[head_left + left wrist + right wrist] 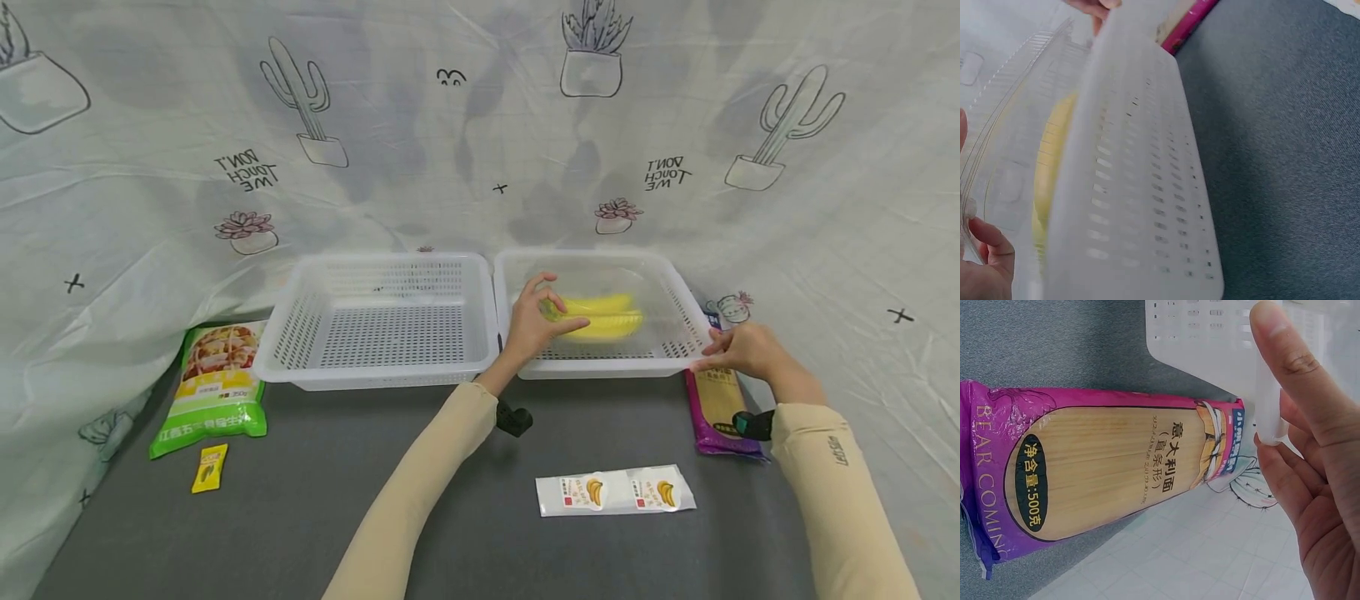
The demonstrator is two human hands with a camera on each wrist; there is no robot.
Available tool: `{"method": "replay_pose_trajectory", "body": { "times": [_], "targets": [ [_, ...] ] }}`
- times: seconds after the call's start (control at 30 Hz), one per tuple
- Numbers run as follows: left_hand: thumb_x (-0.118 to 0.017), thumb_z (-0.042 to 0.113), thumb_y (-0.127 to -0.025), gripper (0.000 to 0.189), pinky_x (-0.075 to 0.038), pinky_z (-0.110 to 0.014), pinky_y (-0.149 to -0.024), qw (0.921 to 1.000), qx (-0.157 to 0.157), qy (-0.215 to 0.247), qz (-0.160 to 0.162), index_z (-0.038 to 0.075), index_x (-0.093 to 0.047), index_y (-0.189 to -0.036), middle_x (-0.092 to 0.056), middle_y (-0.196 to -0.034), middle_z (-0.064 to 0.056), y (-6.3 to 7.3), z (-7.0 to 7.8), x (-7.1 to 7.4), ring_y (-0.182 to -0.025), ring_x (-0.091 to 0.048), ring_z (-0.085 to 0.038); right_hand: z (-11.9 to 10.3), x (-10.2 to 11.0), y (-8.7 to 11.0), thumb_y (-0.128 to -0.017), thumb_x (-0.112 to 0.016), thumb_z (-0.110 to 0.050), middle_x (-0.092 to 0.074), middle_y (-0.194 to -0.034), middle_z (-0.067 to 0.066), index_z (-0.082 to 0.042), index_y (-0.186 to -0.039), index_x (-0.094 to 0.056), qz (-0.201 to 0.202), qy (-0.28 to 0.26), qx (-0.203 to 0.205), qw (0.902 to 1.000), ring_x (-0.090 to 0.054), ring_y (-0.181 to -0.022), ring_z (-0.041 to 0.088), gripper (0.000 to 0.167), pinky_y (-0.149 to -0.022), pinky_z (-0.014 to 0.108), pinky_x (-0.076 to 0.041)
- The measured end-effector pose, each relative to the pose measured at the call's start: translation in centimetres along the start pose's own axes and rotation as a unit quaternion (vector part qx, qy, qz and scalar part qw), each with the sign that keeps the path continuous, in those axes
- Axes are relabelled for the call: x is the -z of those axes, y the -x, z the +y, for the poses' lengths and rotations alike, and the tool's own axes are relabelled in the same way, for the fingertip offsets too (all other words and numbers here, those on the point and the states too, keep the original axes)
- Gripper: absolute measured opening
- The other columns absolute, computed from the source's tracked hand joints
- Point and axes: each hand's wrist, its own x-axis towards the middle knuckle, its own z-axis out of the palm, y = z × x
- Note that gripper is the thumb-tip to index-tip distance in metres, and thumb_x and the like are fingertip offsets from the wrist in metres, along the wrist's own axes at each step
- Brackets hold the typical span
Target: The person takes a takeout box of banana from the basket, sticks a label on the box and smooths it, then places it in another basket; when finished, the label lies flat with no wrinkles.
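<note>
Across the far side hangs a pale cloth (510,125) printed with cactus drawings and mirrored lettering. Dark grey table (315,517) in front of it. 2 white perforated baskets stand just beside each other at the far edge: left basket (375,376) and right basket (592,366). 2 beige sleeves (420,492) reach in from the near side.

Green bag (213,392) with a food photo lies just left of the left basket. Pasta pack (1104,469), purple with a tan window and 500 printed on it, lies just right of the right basket, below the right hand. Clear box (1013,131) sits inside the right basket, yellow bananas (603,323) in it.

Left hand (534,321): over the right basket, thumb and index finger bent together, pinching the clear box's left edge. Right hand (750,352): thumb one side, fingers the other, gripping the right basket's rim at its near right corner.

White strip (617,490) with 2 banana stickers lies near, right of centre. Smallest: yellow packet (210,468), left side, just nearer than the green bag.
</note>
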Motion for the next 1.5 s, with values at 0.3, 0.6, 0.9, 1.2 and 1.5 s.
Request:
{"method": "replay_pose_trajectory", "body": {
  "times": [0.3,0.6,0.9,1.2,1.5],
  "targets": [
    [-0.087,0.024,-0.071,0.034,-0.038,-0.04,-0.104,0.9998,-0.015,0.006,-0.01,0.002,-0.061,-0.078,-0.045,-0.141,-0.009,0.3,1.2,1.0,-0.133,-0.038,-0.02,0.0,0.1,0.0,-0.067,-0.084,-0.047,-0.057,-0.108,0.037,0.008,-0.081,-0.075,0.008,0.008,0.004,0.9999,-0.036,-0.056,0.015,0.057,-0.047,0.027,-0.03],
    [-0.085,0.024,-0.073,0.033,-0.048,-0.029,-0.075,0.9998,-0.01,0.006,-0.018,0.002,-0.063,-0.08,-0.044,-0.141,-0.006,1.2,2.1,2.6,-0.099,-0.058,-0.023,0.1,-0.2,0.0,-0.067,-0.083,-0.051,-0.049,-0.117,0.038,0.008,-0.084,-0.074,-0.008,0.0,-0.008,0.9999,-0.036,-0.058,0.017,0.061,-0.047,0.027,-0.03],
    [-0.085,0.02,-0.074,0.028,-0.04,-0.023,-0.054,0.9995,-0.013,0.026,-0.015,0.005,-0.061,-0.078,-0.043,-0.141,-0.004,2.4,3.0,4.3,-0.048,-0.042,-0.016,-0.1,-0.2,-0.2,-0.066,-0.082,-0.054,-0.058,-0.108,0.037,0.008,-0.083,-0.074,-0.01,-0.003,-0.009,0.9999,-0.038,-0.06,0.018,0.065,-0.049,0.028,-0.032],
    [-0.084,0.016,-0.074,0.028,-0.037,-0.024,-0.055,0.9983,-0.006,0.054,-0.022,0.005,-0.059,-0.077,-0.04,-0.143,-0.005,4.1,4.1,5.4,-0.048,-0.031,-0.014,0.0,-0.1,-0.1,-0.067,-0.081,-0.055,-0.057,-0.108,0.038,0.008,-0.083,-0.075,-0.006,-0.001,-0.006,1.0,-0.036,-0.059,0.018,0.065,-0.048,0.028,-0.032],
    [-0.084,0.014,-0.074,0.029,-0.036,-0.024,-0.05,0.997,-0.013,0.068,-0.034,0.0,-0.06,-0.08,-0.041,-0.142,-0.009,6.1,5.4,6.1,-0.044,-0.029,-0.01,0.2,0.2,-0.1,-0.077,-0.08,-0.02,-0.057,-0.108,0.038,0.008,-0.083,-0.074,-0.013,-0.015,0.009,0.9998,-0.046,-0.063,0.019,0.029,-0.048,0.028,-0.037]
  ]
}}
